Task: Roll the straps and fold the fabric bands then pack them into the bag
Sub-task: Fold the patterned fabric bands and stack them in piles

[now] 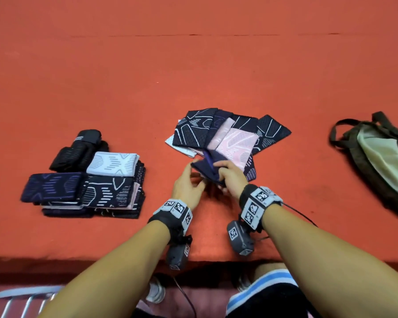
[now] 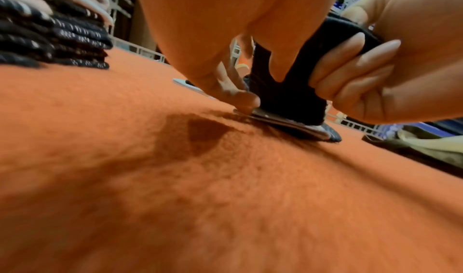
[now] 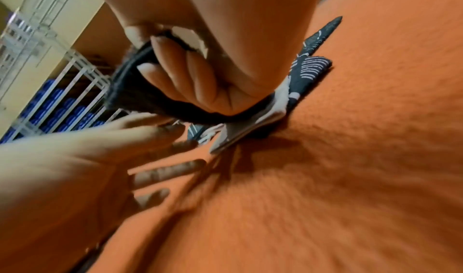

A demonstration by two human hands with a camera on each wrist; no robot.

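A dark navy fabric band (image 1: pixel 205 167) is lifted off the loose pile of patterned bands (image 1: pixel 230 134) at the table's middle. My right hand (image 1: pixel 229 174) grips it, fingers (image 3: pixel 190 79) curled round its folded edge (image 3: pixel 130 91). My left hand (image 1: pixel 189 182) is beside it with fingers (image 3: pixel 162 134) straight and spread; one fingertip (image 2: pixel 246 100) touches the edge of a light band lying under the dark one (image 2: pixel 288 93). Folded bands form a stack (image 1: pixel 90 187) at the left, with black rolled straps (image 1: pixel 78 148) behind it. The bag (image 1: pixel 381 157) lies at the right.
An orange cloth covers the table (image 1: pixel 193 65), with bare cloth behind the piles. The front edge (image 1: pixel 124 258) runs just below my wrists. A metal rack (image 1: pixel 28 299) stands on the floor at lower left. The bag's straps (image 1: pixel 340 131) trail leftward.
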